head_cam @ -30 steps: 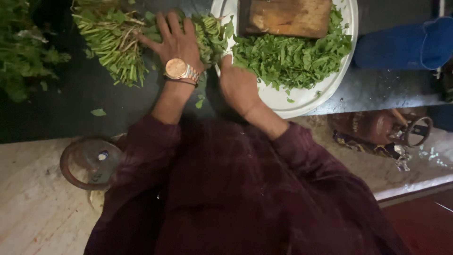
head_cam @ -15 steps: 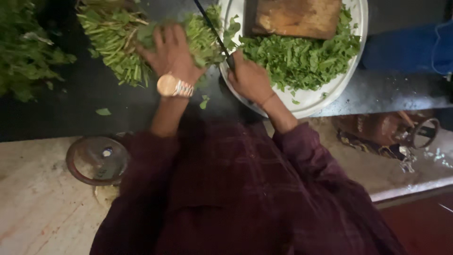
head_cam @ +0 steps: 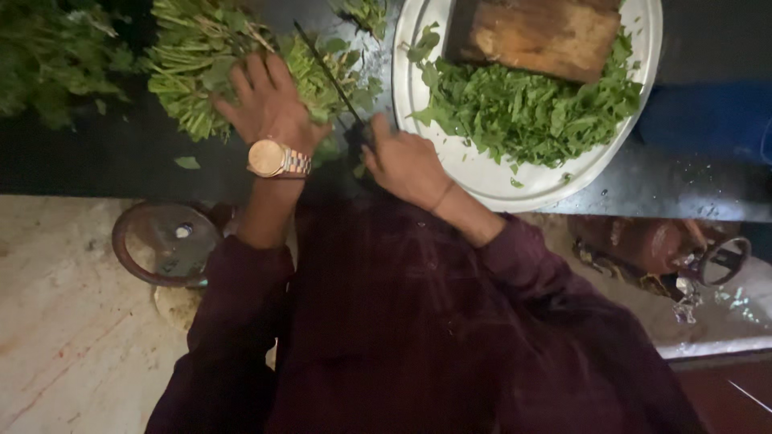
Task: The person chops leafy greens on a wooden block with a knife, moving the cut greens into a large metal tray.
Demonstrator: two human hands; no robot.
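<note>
My left hand (head_cam: 269, 104) lies flat, palm down, fingers spread and pointing toward twelve o'clock, a gold watch on the wrist. My right hand (head_cam: 406, 161) sits just beside it at about three o'clock, curled into a closed fist, knuckles up, a thin band on its wrist. Both forearms run back toward six o'clock in dark maroon sleeves pushed partway up, elbows bent and flared outward from my torso.
</note>
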